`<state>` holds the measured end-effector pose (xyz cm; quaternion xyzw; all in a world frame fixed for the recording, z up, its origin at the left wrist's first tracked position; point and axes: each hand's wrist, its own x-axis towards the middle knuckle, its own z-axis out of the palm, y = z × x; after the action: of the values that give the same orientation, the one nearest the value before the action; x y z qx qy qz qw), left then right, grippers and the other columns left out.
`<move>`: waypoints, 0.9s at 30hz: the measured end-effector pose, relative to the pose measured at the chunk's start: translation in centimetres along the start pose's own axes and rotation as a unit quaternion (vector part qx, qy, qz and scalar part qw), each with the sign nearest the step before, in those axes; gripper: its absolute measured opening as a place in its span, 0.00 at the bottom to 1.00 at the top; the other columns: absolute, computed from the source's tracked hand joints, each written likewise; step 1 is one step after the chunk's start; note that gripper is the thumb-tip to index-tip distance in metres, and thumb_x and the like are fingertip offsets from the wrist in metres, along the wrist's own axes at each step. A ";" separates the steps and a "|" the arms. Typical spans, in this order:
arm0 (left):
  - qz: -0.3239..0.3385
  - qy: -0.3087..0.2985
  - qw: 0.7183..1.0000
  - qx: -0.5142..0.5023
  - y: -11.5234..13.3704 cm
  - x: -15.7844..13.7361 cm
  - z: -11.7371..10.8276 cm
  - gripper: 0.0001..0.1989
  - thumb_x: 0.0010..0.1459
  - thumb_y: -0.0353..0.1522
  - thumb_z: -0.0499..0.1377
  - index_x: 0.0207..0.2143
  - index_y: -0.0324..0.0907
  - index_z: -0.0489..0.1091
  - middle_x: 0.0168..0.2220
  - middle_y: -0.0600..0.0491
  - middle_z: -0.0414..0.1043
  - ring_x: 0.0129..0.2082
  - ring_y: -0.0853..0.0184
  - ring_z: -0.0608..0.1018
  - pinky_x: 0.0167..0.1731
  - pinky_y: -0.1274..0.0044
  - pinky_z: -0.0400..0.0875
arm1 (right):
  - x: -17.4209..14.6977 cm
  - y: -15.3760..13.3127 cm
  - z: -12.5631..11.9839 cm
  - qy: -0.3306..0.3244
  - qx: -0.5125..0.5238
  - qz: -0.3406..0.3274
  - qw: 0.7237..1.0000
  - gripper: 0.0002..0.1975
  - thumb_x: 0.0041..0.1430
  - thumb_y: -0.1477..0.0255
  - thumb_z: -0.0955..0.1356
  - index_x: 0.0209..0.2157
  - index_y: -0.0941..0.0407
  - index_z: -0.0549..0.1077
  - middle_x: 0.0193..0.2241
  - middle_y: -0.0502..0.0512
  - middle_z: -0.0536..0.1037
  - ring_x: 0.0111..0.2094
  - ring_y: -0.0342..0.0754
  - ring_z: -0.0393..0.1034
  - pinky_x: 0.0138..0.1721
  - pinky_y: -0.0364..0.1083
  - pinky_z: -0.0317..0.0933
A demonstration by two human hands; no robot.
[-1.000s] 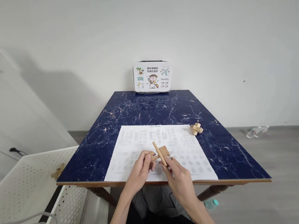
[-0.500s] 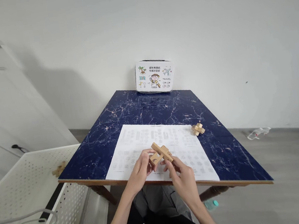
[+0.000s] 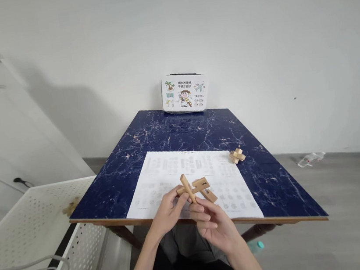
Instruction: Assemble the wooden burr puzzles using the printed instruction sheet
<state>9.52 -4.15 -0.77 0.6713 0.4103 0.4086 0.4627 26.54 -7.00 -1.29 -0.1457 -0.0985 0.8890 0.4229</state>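
Note:
Several notched wooden puzzle pieces are crossed together above the printed sheet. My left hand pinches this cluster at its left end, thumb on the near side. With its fingertips, my right hand grips the lower end of the upright stick in the same cluster. Two flat pieces point to the right, and dark marks show on them. How the pieces interlock is partly hidden by my fingers. An assembled wooden burr puzzle rests at the sheet's upper right edge.
A white cartoon-printed case stands at the back of the blue marbled table, against the wall. On the left is a white perforated cart with a wooden piece and a cable. A bottle lies on the floor.
The wooden cluster has been turned, so its flat pieces now point right. My right hand has rolled over, palm more upward, and holds the stick's lower end.

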 end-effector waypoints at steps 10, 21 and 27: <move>-0.026 0.055 0.998 -0.034 0.2 0.3 0.3 0.20 0.73 0.46 0.49 0.38 0.41 0.71 0.31 0.53 0.72 0.32 0.65 0.71 0.38 0.75 0.67 | -2.9 -1.1 -2.1 0.183 -0.602 -0.209 0.749 0.22 0.68 0.50 0.67 0.45 0.56 0.74 0.27 0.52 0.76 0.21 0.45 0.67 0.23 0.45 0.63; -0.055 0.086 0.995 -0.009 0.6 0.4 0.7 0.21 0.73 0.48 0.47 0.37 0.44 0.67 0.28 0.57 0.63 0.31 0.66 0.69 0.35 0.75 0.63 | -1.1 -3.5 -5.6 0.244 -0.825 -0.343 0.378 0.13 0.72 0.58 0.64 0.40 0.53 0.69 0.38 0.60 0.74 0.43 0.60 0.69 0.44 0.56 0.64; -0.046 0.086 0.995 0.006 0.7 0.3 0.4 0.19 0.73 0.47 0.48 0.40 0.44 0.69 0.35 0.54 0.68 0.37 0.64 0.72 0.40 0.75 0.65 | -1.5 -3.5 -4.8 0.251 -0.786 -0.327 0.460 0.14 0.73 0.58 0.61 0.39 0.52 0.68 0.35 0.58 0.77 0.38 0.58 0.71 0.39 0.52 0.61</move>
<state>10.13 -4.20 -0.16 0.6165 0.4817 0.4409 0.4399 31.61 -5.76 -4.49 -0.5902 -0.6860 0.1566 0.3956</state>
